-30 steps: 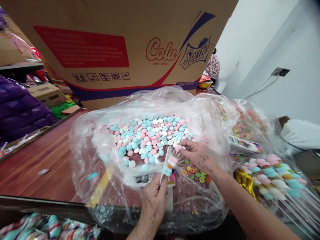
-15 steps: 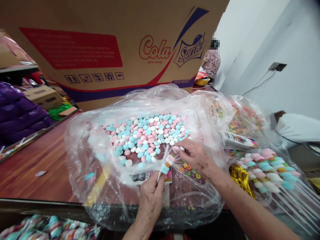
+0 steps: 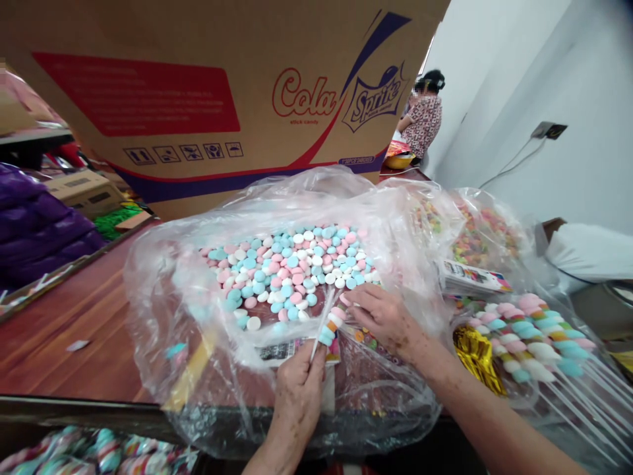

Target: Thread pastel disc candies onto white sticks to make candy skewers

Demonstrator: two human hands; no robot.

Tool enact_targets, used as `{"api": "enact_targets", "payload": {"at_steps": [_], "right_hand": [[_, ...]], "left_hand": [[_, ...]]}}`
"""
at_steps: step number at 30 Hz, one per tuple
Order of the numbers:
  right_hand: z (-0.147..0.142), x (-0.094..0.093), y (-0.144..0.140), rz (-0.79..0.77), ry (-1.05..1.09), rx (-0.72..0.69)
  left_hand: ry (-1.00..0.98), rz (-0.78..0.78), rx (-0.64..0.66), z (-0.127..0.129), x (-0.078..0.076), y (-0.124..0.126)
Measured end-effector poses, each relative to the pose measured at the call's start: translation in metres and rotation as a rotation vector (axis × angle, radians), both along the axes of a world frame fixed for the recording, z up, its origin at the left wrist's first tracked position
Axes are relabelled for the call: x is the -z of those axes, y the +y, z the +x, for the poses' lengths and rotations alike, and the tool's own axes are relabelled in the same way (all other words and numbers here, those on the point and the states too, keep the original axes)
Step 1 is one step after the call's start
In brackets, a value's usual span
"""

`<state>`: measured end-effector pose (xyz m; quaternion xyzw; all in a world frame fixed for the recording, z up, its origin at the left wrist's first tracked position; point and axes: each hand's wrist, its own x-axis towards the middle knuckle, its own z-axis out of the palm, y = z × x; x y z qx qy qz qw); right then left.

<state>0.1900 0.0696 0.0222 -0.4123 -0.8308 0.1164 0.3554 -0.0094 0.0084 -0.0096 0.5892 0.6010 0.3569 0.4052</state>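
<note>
My left hand grips a thin white stick that carries a few blue, orange, white and pink candies near its upper end. My right hand pinches a pink candy at the top of that stack, just above the stick's tip. Both hands work over a big clear plastic bag spread open on the wooden table. Inside the bag lies a heap of pink, blue and white round candies, just beyond my fingers.
A large Cola/Sprite cardboard box stands behind the bag. Finished candy sticks lie in plastic at right, beside a bag of coloured ring candies. A person stands far back. Bare wooden tabletop lies at left.
My right hand has slid slightly down and left along the stick's top with the pink candy. The view has shifted a little; the left hand holds steady.
</note>
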Motion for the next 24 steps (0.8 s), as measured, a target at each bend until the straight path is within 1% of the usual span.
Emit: {"api": "enact_targets", "payload": {"at_steps": [3, 5, 8, 10, 11, 14, 18, 20, 22, 24], "right_hand": [[0.008, -0.008, 0.0, -0.18, 0.08, -0.029], [0.014, -0.013, 0.001, -0.242, 0.115, -0.026], [0.021, -0.015, 0.003, -0.274, 0.156, 0.075], [0.022, -0.015, 0.004, -0.323, 0.184, 0.147], [0.022, -0.016, 0.005, -0.359, 0.19, 0.158], [0.02, -0.019, 0.007, -0.429, 0.18, 0.125], [0.018, -0.021, 0.008, -0.429, 0.202, 0.082], [0.016, -0.02, 0.008, -0.459, 0.231, 0.069], [0.015, -0.017, 0.007, -0.515, 0.309, 0.08], [0.013, -0.016, 0.007, -0.584, 0.435, 0.091]], "left_hand": [[-0.018, -0.009, 0.003, 0.001, -0.001, -0.001], [-0.026, -0.003, 0.003, 0.001, -0.001, -0.001], [-0.024, 0.004, 0.017, 0.001, -0.001, -0.002], [-0.019, 0.001, 0.029, 0.0, -0.001, -0.002], [-0.016, 0.0, 0.033, 0.0, -0.001, -0.002], [-0.003, 0.011, 0.044, 0.0, -0.002, -0.001], [0.0, 0.028, 0.039, 0.0, 0.0, -0.001], [0.001, 0.043, 0.038, 0.0, 0.0, -0.001], [0.003, 0.052, 0.04, 0.0, 0.001, -0.001], [0.002, 0.053, 0.04, 0.0, 0.001, -0.001]]}}
